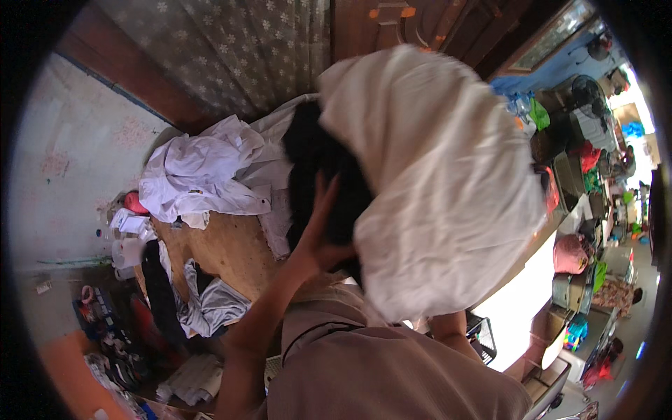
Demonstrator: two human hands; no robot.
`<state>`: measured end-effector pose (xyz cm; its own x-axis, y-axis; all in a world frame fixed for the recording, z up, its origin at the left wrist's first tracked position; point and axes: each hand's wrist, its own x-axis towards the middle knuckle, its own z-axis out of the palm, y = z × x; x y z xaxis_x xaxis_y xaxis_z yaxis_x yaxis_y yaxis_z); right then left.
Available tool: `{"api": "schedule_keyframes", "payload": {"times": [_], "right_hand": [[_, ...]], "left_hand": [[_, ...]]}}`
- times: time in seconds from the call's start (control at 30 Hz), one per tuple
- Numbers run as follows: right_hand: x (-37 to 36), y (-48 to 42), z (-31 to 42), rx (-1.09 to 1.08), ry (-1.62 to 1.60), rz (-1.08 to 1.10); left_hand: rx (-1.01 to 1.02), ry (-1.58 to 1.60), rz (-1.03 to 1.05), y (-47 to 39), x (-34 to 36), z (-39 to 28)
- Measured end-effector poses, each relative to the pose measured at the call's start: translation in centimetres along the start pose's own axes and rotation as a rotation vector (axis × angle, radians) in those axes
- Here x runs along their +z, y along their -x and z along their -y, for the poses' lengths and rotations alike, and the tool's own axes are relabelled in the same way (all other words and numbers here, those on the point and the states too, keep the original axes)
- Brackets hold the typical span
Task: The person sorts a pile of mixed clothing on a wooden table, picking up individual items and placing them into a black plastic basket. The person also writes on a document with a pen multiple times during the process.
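A large bundle of off-white cloth (pixel 436 189), blurred at its edges, rises in front of my chest over the right part of the wooden table (pixel 226 247). Black cloth (pixel 325 194) lies against its left side. My left hand (pixel 325 241) holds the black cloth, fingers spread upward over it and thumb towards the off-white bundle. Of my right arm only the forearm (pixel 454 331) shows; the hand is hidden behind the off-white cloth. Left of the bundle lies a crumpled white garment (pixel 202 165). Nearer to me a grey cloth (pixel 212 304) hangs at the table's edge.
A patterned curtain (pixel 247 52) and a carved wooden door (pixel 388 26) stand behind the table. Plastic containers (pixel 128 252) sit by the left wall. On the right are a fan (pixel 588 94), a pink bag (pixel 569 254) and a black basket (pixel 485 338). Other people are further off.
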<state>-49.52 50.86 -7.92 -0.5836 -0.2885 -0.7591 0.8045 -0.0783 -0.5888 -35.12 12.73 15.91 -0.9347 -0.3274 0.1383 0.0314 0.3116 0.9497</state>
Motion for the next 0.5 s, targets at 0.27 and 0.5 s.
{"api": "schedule_keyframes", "payload": {"times": [0.27,0.5], "right_hand": [[0.0,-9.8,18.7,-0.385,0.117,-0.139],[-6.5,-22.5,12.4,-0.11,0.504,-0.175]], "left_hand": [[0.182,0.239,0.075,-18.1,9.4,4.7],[-0.238,-0.177,0.295,-12.9,14.3,20.3]]}}
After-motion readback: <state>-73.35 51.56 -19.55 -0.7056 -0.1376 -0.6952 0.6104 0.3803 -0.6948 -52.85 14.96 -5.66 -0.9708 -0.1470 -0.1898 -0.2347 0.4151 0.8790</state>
